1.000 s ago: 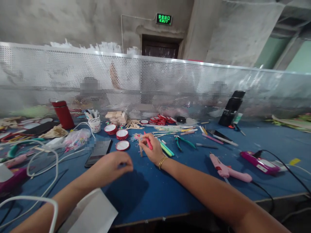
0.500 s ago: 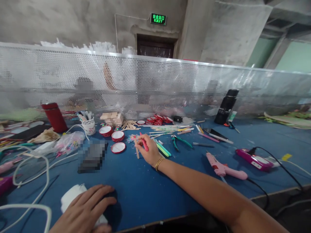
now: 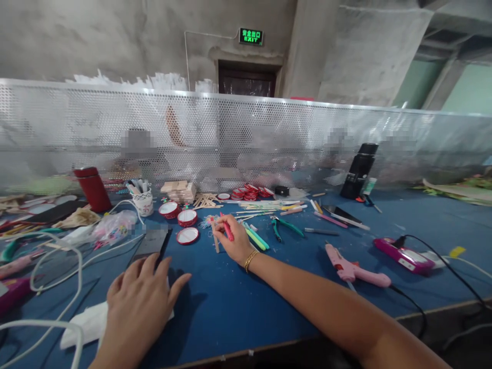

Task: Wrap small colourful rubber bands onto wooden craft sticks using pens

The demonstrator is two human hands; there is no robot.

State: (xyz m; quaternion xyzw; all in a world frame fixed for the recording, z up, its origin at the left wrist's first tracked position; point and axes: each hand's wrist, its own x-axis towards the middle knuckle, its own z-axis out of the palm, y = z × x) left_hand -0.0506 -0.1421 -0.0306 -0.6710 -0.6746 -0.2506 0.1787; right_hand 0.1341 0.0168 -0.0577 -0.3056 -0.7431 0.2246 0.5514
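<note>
Shifted forward, left hand (image 3: 141, 294) spreads over white paper (image 3: 87, 325), while right hand (image 3: 235, 242) grasps red pen (image 3: 228, 231) between fingers.

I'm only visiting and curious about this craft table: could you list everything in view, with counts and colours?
Table: one, blue, foreground
Perforated screen: one, silvery, behind table
Exit sign: one, green, wall
Red flask: one, left
Black flask: one, right
Pen cup: one, white, beside red flask
Phone: one, dark, beyond left hand
Round pieces: many, red-rimmed, middle
Wooden sticks: many, pale, middle
Pliers: one clear, teal, right of centre
Glue gun: one clear, pink, right
Purple devices: two, either side
Cables: several, white and black
Other clutter: too jumbled to count
Left hand: one, over white sheet
Right hand: one, fingers around red pen
</note>
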